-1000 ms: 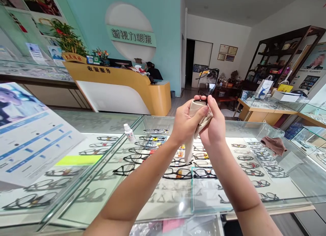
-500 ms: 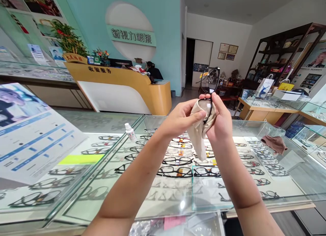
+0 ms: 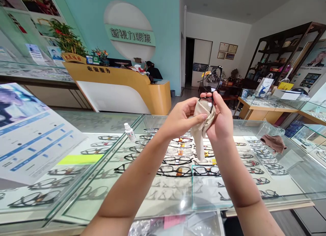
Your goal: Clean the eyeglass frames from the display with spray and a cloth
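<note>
A pair of black-framed eyeglasses (image 3: 212, 79) is held up on end above the glass counter, one lens over the other. My right hand (image 3: 221, 119) grips the frame near the bridge between thumb and fingers. A beige cleaning cloth (image 3: 200, 134) wraps the lower lens, and its loose end hangs down. My left hand (image 3: 182, 119) pinches the cloth against that lens, thumb on the near side. The cloth and fingers hide part of the lower lens and the temples.
Rows of eyeglasses (image 3: 175, 171) lie inside the glass display case (image 3: 102, 203). On its top stand a small white spray bottle (image 3: 129, 132), a brown cloth (image 3: 273, 143) and, at left, a printed card (image 3: 33, 137). Behind is a reception desk (image 3: 117, 81) with a person (image 3: 153, 71) there.
The eyeglasses have turned and shifted slightly right. My left thumb has moved a little over the lower lens, and the hanging cloth end has bunched narrower.
</note>
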Demonstrator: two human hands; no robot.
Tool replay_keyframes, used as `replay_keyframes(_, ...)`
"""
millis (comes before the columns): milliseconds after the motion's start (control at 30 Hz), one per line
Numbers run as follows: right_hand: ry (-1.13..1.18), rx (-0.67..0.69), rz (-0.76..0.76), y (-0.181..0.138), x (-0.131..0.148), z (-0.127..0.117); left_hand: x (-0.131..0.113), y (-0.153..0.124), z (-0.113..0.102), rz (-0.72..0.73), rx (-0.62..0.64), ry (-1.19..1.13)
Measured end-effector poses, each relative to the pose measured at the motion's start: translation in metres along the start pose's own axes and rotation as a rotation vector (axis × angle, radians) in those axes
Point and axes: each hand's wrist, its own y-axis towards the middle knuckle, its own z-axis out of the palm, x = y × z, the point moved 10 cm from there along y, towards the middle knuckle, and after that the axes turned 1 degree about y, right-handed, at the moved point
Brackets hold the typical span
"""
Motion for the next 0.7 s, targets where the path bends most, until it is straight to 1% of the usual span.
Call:
replay_keyframes(100,-0.002,-0.016,-0.037,-0.003,0.0,0.0,0.0,-0.002,0.0,0.053,-0.146,-0.022)
replay_keyframes(200,-0.034,-0.002,-0.086,-0.006,0.0,0.004,-0.002,-0.007,-0.004,0.106,-0.296,0.007)
replay_keyframes(267,-0.045,0.02,-0.114,-0.009,0.0,0.007,-0.002,-0.009,-0.006,0.13,-0.374,-0.005)
replay_keyframes(333,-0.051,0.038,-0.129,-0.012,0.0,0.011,0.0,-0.01,-0.008,0.132,-0.43,-0.07)
replay_keyframes(467,-0.053,0.066,-0.146,-0.017,0.0,0.017,0.009,-0.009,-0.008,0.095,-0.486,-0.243)
replay_keyframes(600,-0.062,0.048,-0.158,-0.016,0.002,0.015,0.019,-0.009,-0.007,0.016,-0.477,-0.371)
replay_keyframes(700,-0.055,0.04,-0.161,-0.012,0.003,0.012,0.022,-0.008,-0.007,0.006,-0.455,-0.391)
